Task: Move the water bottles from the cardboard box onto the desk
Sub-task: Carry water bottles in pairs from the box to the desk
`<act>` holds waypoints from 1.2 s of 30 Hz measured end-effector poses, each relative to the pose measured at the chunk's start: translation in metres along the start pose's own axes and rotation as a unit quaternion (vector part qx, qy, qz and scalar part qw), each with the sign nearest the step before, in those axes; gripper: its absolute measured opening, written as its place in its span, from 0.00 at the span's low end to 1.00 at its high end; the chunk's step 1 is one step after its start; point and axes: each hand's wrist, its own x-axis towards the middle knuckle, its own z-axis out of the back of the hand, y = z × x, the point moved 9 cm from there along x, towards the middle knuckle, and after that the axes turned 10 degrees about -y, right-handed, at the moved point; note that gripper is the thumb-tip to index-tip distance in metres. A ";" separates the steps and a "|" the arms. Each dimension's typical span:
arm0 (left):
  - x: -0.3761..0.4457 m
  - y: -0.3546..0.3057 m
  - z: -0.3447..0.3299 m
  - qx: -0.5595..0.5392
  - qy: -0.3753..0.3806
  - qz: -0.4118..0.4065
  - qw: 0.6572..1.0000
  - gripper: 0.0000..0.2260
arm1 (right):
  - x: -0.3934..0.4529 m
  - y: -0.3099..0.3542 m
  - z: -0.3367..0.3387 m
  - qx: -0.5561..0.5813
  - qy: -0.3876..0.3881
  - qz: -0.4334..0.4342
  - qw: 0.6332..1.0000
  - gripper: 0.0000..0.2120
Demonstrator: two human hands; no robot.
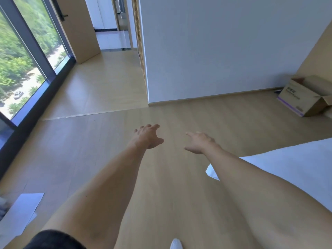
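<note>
A cardboard box [301, 97] with open flaps stands on the wooden floor at the far right, against the wall. Its inside is hidden from here, and no water bottles or desk show in view. Both my arms reach out over the bare floor in the middle of the room. My left hand [148, 136] has its fingers spread and relaxed and holds nothing. My right hand [198, 141] is also empty, fingers loosely extended. Both hands are far from the box, to its left and nearer to me.
A white bed corner [287, 164] juts in at the right. A white partition wall [215, 51] stands ahead, with a corridor and door to its left. Floor-length windows [21, 60] run along the left. White sheets [21, 211] lie on the floor at bottom left.
</note>
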 end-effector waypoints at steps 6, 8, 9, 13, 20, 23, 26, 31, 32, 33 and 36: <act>0.092 -0.036 0.003 0.010 -0.003 -0.019 1.000 0.31 | 0.082 -0.036 0.029 0.003 -0.004 -0.011 1.000 0.33; 0.124 -0.050 -0.001 0.014 0.002 -0.033 0.999 0.31 | 0.106 -0.051 0.035 0.009 -0.007 -0.020 1.000 0.33; 0.139 -0.057 -0.003 0.015 0.003 -0.042 0.999 0.31 | 0.117 -0.059 0.037 0.012 -0.008 -0.028 0.999 0.33; 0.205 -0.088 -0.011 0.014 0.002 -0.079 0.997 0.31 | 0.164 -0.091 0.045 0.020 -0.014 -0.065 0.998 0.33; 0.345 -0.141 -0.017 -0.006 0.006 -0.154 0.988 0.32 | 0.278 -0.138 0.066 0.021 -0.024 -0.133 0.991 0.34; 0.406 -0.155 -0.015 -0.015 0.019 -0.177 0.984 0.32 | 0.329 -0.152 0.078 0.022 -0.018 -0.156 0.987 0.35; 0.465 -0.167 -0.010 -0.007 0.027 -0.191 0.981 0.32 | 0.373 -0.164 0.091 0.025 -0.019 -0.180 0.983 0.36; 0.537 -0.203 -0.014 -0.009 0.038 -0.224 0.974 0.32 | 0.427 -0.191 0.105 0.032 -0.026 -0.206 0.978 0.34; 0.549 -0.213 -0.017 -0.006 0.041 -0.232 0.972 0.32 | 0.436 -0.198 0.107 0.033 -0.026 -0.213 0.976 0.33; 0.561 -0.223 -0.020 -0.004 0.045 -0.239 0.970 0.32 | 0.446 -0.206 0.108 0.033 -0.025 -0.218 0.975 0.34; 0.594 -0.256 -0.030 -0.003 0.052 -0.258 0.965 0.32 | 0.473 -0.233 0.113 0.037 -0.025 -0.236 0.971 0.34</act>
